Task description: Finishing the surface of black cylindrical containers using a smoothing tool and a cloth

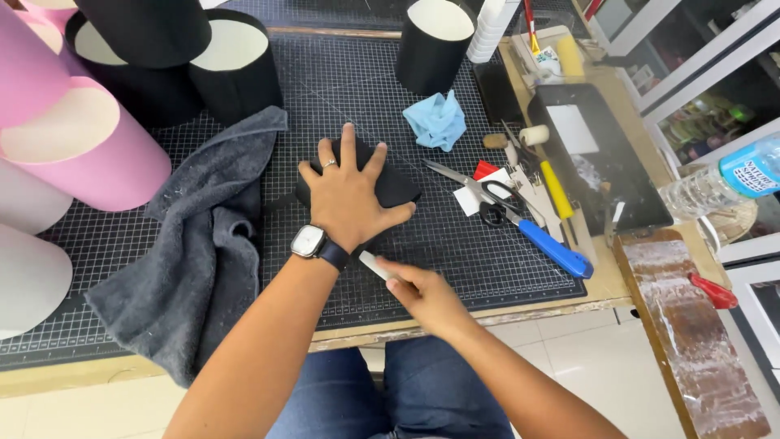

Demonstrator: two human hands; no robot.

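Head view: left hand lies flat, fingers spread, pressing a black piece on the gridded cutting mat. Right hand pinches a small white tool near the wristwatch. Grey towel lies left, scissors right; a clear bottle with a blue label lies at far right.

Clear plastic bottle with blue-and-white label at the right edge; square-faced wristwatch screen, blank.
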